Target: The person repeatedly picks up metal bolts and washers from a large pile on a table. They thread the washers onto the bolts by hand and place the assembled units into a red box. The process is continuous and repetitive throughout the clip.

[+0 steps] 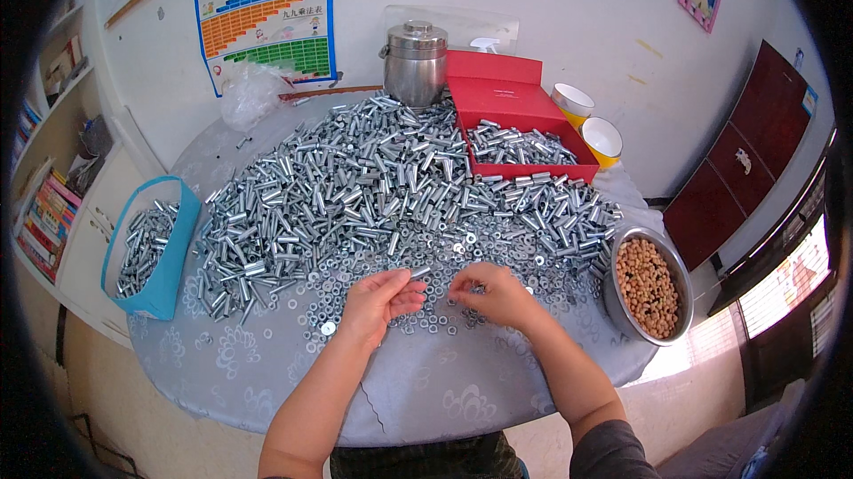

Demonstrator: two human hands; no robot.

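Note:
My left hand [378, 303] is closed, thumb over fingers, on a short shiny metal tube [420, 273] that sticks out past the fingertips. Just to its right, my right hand [494, 294] is lowered to the washers and nuts [434, 319], its thumb and fingertips pressed together. Whatever lies between those fingertips is too small to make out. A wide heap of similar metal tubes [342, 172] spreads over the table beyond both hands. Loose washers and nuts lie along the heap's near edge and around my fingers.
A red box [582, 159] of tubes stands behind the heap, beside a steel pot [415, 66] and yellow-white cups [601, 139]. At left is a blue bin [182, 252] of tubes; at right, a metal bowl [686, 288] of round brown pieces. The cloth-covered table [258, 390] has a curved edge.

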